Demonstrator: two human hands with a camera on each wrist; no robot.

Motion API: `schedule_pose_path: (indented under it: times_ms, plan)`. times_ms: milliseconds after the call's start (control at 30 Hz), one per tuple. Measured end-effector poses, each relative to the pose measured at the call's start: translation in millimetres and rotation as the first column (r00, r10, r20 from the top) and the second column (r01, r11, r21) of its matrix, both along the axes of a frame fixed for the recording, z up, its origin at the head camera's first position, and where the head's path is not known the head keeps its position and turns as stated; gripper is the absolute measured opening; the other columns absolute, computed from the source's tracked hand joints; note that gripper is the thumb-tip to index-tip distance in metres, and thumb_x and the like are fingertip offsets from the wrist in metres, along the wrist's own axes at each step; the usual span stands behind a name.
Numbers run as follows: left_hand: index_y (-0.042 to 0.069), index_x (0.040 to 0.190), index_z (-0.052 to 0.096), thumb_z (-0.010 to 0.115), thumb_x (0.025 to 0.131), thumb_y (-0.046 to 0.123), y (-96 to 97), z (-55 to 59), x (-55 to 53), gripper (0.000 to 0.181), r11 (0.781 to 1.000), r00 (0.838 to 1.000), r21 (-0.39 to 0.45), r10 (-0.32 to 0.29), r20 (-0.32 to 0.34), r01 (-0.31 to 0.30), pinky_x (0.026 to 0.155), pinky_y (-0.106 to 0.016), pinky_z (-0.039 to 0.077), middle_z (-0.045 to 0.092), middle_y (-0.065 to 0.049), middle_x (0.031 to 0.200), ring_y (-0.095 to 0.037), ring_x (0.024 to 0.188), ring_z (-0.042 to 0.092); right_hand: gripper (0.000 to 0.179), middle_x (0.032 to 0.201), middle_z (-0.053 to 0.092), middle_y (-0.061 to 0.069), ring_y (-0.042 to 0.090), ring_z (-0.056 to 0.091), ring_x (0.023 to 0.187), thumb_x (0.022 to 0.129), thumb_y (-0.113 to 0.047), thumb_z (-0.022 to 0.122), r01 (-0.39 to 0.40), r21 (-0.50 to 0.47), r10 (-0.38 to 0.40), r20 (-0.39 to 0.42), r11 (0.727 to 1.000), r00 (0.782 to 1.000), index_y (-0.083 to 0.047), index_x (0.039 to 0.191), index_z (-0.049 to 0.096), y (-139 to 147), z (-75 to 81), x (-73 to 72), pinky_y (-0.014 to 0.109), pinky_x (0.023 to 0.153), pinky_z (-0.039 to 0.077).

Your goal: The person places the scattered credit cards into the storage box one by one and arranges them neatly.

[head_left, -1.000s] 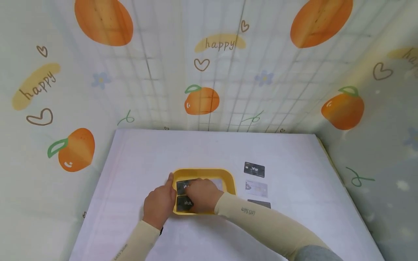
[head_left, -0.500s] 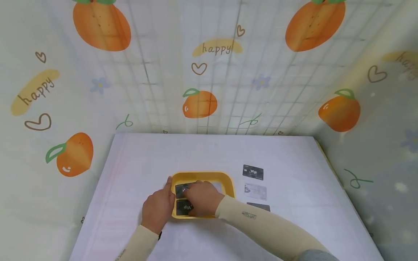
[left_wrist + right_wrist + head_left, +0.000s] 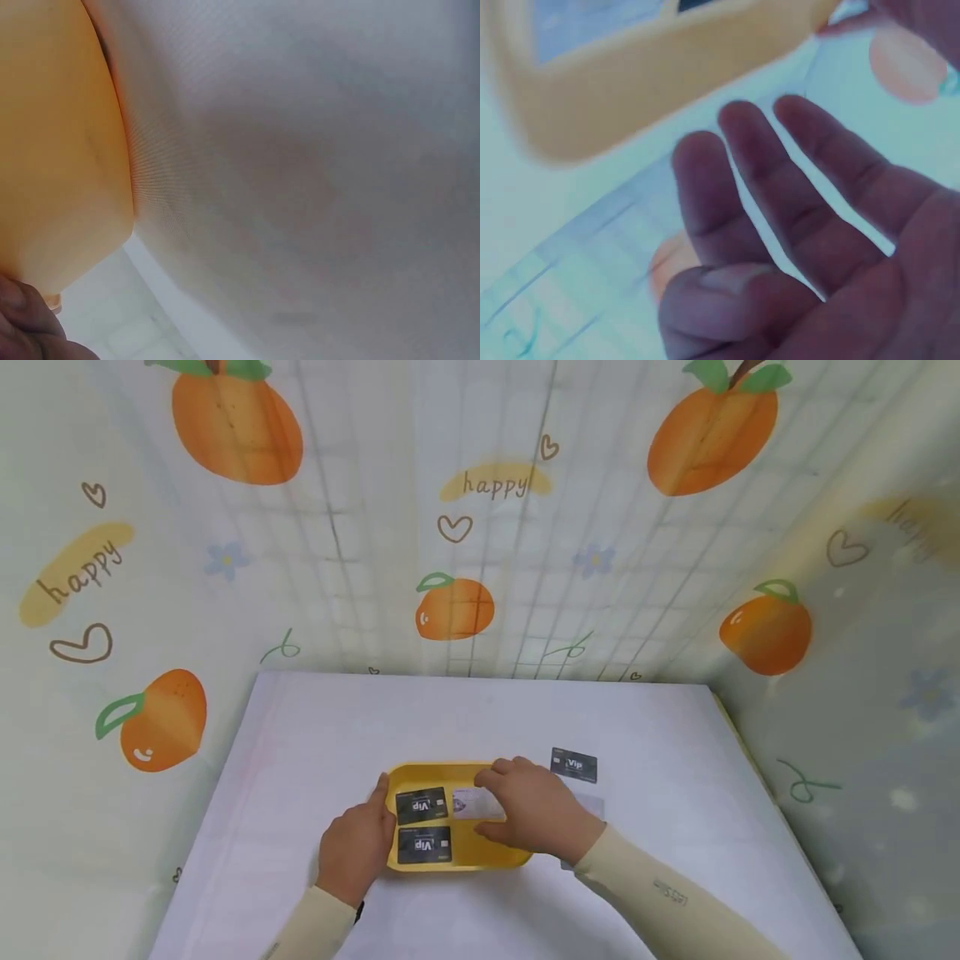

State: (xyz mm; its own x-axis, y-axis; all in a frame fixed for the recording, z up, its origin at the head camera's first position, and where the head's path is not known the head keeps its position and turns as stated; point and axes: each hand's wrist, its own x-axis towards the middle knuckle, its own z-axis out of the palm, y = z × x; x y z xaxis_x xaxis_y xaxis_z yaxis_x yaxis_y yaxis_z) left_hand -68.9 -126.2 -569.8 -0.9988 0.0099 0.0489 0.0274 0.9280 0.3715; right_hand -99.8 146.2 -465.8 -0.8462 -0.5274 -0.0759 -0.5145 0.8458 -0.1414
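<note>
A yellow tray (image 3: pixel 517 861) holds two black Vip cards, an upper card (image 3: pixel 421 806) and a lower card (image 3: pixel 424 845), at its left end. A pale patterned card (image 3: pixel 472 803) lies to their right, partly behind my right fingers. My left hand (image 3: pixel 356 850) grips the tray's left end. The left wrist view shows its curled fingers (image 3: pixel 26 322) by the tray wall. Over the tray's right end is my right hand (image 3: pixel 536 806), fingers spread and holding nothing. In the right wrist view, its fingers (image 3: pixel 757 150) reach out beside the tray wall.
Right of the tray, a black Vip card (image 3: pixel 573 765) lies on the white table (image 3: pixel 337 718). Below it, a pale card (image 3: pixel 591 804) and a dark card (image 3: pixel 567 865) are mostly hidden by the right hand and forearm. A fruit-patterned curtain (image 3: pixel 375 527) stands behind.
My right hand has let go of the lower black card and moved right, uncovering both black cards in the tray. The left hand stays at the tray's left end.
</note>
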Motion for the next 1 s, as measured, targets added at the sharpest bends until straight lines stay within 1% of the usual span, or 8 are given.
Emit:
schedule_pose_path:
  times_ms: [167, 300, 400, 467, 600, 767, 900, 1000]
  plan:
    - [0.016, 0.16, 0.049, 0.059, 0.104, 0.024, -0.6, -1.6, 0.9, 0.057, 1.0, 1.0, -0.003, 0.002, 0.031, -0.002, 0.04, -0.029, 0.031, 0.039, 0.004, 0.049, -0.013, 0.04, 0.036, 0.062, 0.115, 0.07, -0.006, 0.013, 0.063, 0.097, 0.078, -0.057, 0.088, 0.123, -0.059, -0.125, -0.029, 0.991, 0.992, -0.02, 0.125, 0.073, 47, -2.0, 18.5, 0.036, 0.087, 0.057]
    - [0.017, 0.161, 0.048, 0.06, 0.104, 0.023, -1.9, -1.8, 1.0, 0.058, 1.0, 0.999, 0.012, 0.012, 0.036, -0.013, 0.041, -0.029, 0.031, 0.04, 0.004, 0.05, -0.013, 0.041, 0.036, 0.057, 0.111, 0.069, -0.006, 0.015, 0.065, 0.098, 0.077, -0.051, 0.091, 0.167, -0.117, -0.173, -0.037, 0.979, 0.984, -0.019, 0.121, 0.073, 81, -13.1, 31.0, 0.038, 0.086, 0.057]
    - [0.018, 0.161, 0.047, 0.061, 0.104, 0.023, -1.7, -3.5, 1.8, 0.059, 0.999, 0.999, 0.026, 0.02, 0.027, -0.021, 0.041, -0.029, 0.031, 0.04, 0.004, 0.051, -0.013, 0.042, 0.036, 0.056, 0.112, 0.07, -0.006, 0.017, 0.066, 0.101, 0.077, -0.049, 0.092, 0.238, -0.115, -0.239, 0.005, 0.964, 0.971, -0.02, 0.12, 0.074, 101, -24.2, 41.9, 0.042, 0.089, 0.057]
    - [0.017, 0.161, 0.047, 0.062, 0.104, 0.023, -0.7, -4.6, 1.3, 0.059, 1.0, 1.0, 0.027, 0.015, 0.013, -0.015, 0.041, -0.029, 0.031, 0.04, 0.005, 0.051, -0.013, 0.042, 0.036, 0.058, 0.116, 0.071, -0.003, 0.02, 0.066, 0.106, 0.076, -0.05, 0.093, 0.303, -0.092, -0.3, 0.05, 0.948, 0.953, -0.019, 0.121, 0.074, 113, -31.5, 49.0, 0.046, 0.093, 0.056]
    - [0.017, 0.161, 0.047, 0.062, 0.104, 0.023, -1.4, -5.2, 1.6, 0.059, 1.0, 1.0, 0.023, 0.012, -0.001, -0.012, 0.041, -0.029, 0.031, 0.04, 0.005, 0.051, -0.012, 0.042, 0.036, 0.068, 0.121, 0.07, 0.0, 0.023, 0.065, 0.11, 0.07, -0.055, 0.095, 0.435, -0.023, -0.425, 0.166, 0.9, 0.89, -0.02, 0.125, 0.074, 131, -47.7, 61.6, 0.053, 0.097, 0.054]
    - [0.017, 0.16, 0.049, 0.062, 0.103, 0.022, -1.9, -3.9, 2.3, 0.059, 1.0, 1.0, 0.015, 0.015, -0.004, -0.015, 0.041, -0.029, 0.031, 0.039, 0.005, 0.051, -0.013, 0.042, 0.035, 0.079, 0.128, 0.067, 0.002, 0.026, 0.062, 0.115, 0.065, -0.06, 0.096, 0.511, 0.023, -0.501, 0.244, 0.859, 0.831, -0.02, 0.129, 0.072, 148, -67.0, 74.2, 0.059, 0.1, 0.051]
    - [0.016, 0.16, 0.05, 0.063, 0.103, 0.022, -0.7, -2.9, 2.5, 0.058, 1.0, 1.0, 0.022, 0.014, -0.017, -0.014, 0.04, -0.029, 0.03, 0.039, 0.005, 0.051, -0.013, 0.041, 0.034, 0.085, 0.133, 0.065, 0.004, 0.028, 0.061, 0.117, 0.064, -0.06, 0.097, 0.535, 0.005, -0.518, 0.256, 0.845, 0.816, -0.018, 0.133, 0.07, 157, -76.7, 78.9, 0.061, 0.101, 0.05]
    - [0.016, 0.16, 0.05, 0.063, 0.103, 0.022, 0.1, -3.2, 3.0, 0.058, 1.0, 1.0, 0.022, 0.014, -0.026, -0.014, 0.04, -0.029, 0.03, 0.039, 0.005, 0.051, -0.013, 0.041, 0.034, 0.084, 0.136, 0.064, 0.006, 0.031, 0.06, 0.121, 0.066, -0.056, 0.097, 0.518, -0.023, -0.496, 0.254, 0.855, 0.83, -0.017, 0.135, 0.068, 161, -79.9, 78.5, 0.062, 0.102, 0.048]
